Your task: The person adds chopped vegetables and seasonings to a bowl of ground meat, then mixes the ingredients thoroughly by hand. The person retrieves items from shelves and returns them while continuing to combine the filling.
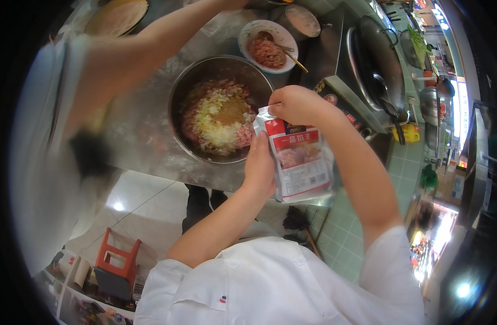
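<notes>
Both my hands hold a silver and red foil seasoning pouch (pixel 301 162) that bears printing and a food picture. My left hand (pixel 260 166) grips its left side. The fingers of my right hand (pixel 295 105) pinch the top corner. Just left of the pouch sits a wide stainless steel bowl (pixel 177 138). Inside it lie pink minced meat (pixel 242 136), chopped pale-yellow pieces (pixel 203 126) that look like onion or scallion, and a heap of brown powder (pixel 232 111). Whether the pouch's mouth is torn through is hidden by my fingers.
Behind the bowl stands a white bowl (pixel 246 34) with minced meat and spoons. A wok (pixel 378 61) sits at the right, beside a dark boxed induction cooker (pixel 348 103). Another person's arm (pixel 151 44) reaches across the steel table (pixel 138 142) from the left. An orange stool (pixel 118 260) stands below.
</notes>
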Tool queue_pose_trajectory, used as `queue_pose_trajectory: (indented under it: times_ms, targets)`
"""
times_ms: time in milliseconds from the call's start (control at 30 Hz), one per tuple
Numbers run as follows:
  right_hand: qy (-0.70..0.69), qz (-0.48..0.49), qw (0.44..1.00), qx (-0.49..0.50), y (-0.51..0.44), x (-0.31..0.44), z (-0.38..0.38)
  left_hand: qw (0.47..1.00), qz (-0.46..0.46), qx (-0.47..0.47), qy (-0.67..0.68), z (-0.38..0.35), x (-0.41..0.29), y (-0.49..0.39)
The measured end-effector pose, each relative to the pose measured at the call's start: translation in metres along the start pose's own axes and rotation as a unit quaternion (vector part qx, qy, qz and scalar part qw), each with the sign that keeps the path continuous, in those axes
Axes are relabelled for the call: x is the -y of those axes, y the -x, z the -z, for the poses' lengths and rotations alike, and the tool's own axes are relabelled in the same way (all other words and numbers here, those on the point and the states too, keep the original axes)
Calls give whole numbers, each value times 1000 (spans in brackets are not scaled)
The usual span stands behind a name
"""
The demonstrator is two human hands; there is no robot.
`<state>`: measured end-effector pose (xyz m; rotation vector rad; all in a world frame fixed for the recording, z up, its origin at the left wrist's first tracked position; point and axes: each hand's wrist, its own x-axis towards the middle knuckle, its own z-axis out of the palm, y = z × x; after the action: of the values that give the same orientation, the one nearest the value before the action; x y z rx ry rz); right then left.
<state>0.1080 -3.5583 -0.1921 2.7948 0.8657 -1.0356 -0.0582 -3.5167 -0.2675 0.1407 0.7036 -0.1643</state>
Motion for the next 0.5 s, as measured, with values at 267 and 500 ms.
queue_pose_trajectory:
  times_ms: [267, 500]
  targets:
    - [-30, -30, 999, -30, -4, -1, -18, 957, 113, 207, 169, 23, -3, -18]
    - [-134, -37, 990, -13, -7, -14, -28, 995, 95, -3, 39, 20, 3, -22]
